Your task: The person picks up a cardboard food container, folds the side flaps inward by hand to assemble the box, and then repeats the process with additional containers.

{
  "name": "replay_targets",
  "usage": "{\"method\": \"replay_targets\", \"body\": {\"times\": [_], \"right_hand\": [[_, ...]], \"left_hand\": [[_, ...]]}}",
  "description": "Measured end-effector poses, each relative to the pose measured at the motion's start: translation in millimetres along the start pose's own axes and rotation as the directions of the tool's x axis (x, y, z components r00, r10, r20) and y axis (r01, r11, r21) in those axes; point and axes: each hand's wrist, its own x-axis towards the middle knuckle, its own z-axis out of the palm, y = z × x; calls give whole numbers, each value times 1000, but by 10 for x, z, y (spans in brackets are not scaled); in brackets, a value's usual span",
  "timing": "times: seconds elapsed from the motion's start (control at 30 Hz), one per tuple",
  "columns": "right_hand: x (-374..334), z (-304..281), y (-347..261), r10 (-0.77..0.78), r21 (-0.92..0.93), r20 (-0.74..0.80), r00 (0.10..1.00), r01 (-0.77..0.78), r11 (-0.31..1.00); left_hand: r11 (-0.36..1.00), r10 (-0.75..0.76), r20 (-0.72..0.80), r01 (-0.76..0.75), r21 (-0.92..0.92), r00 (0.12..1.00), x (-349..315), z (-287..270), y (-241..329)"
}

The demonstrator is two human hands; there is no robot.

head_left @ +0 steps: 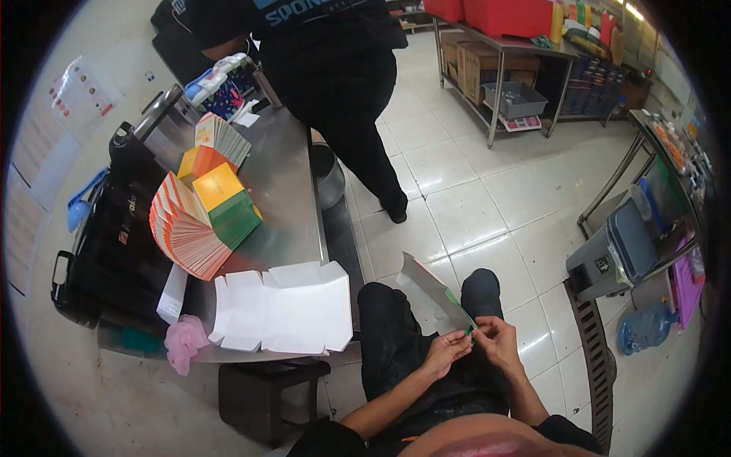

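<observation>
While the flat carton blank (430, 293) lies over the lap, left hand (443, 352) and right hand (495, 340) pinching its green lower edge, folding appears begun, needing a firm crease; white blanks (285, 308) wait on the steel table (285, 190).

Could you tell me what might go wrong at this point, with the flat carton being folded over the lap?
1. Both hands, left hand and right hand, pinch only the lower edge of the flat carton; its free end could sag or crease.
2. The white unfolded sheets overhang the steel table edge and might slide off.
3. The fanned stack of flat cartons leans and could topple.
</observation>
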Motion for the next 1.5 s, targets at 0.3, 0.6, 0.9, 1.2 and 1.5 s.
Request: {"method": "replay_targets", "body": {"times": [0.3,0.6,0.9,1.2,1.5], "right_hand": [[-47,0,-223,-146,-229,62,987,157,961],[72,41,98,-12,236,97,995,-12,972],[95,2,241,-36,142,113,993,20,990],[80,104,-217,66,-155,9,998,-64,986],[-48,164,-377,-472,-525,230,851,517,676]], "left_hand": [[991,99,-13,-97,87,995,26,-85,118],[986,160,-2,-159,54,987,83,-54,123],[832,325,-8,-281,479,946,-27,126,254],[773,271,217,-346,531,938,-40,103,192],[985,147,-95,-137,105,985,-32,126,599]]}}
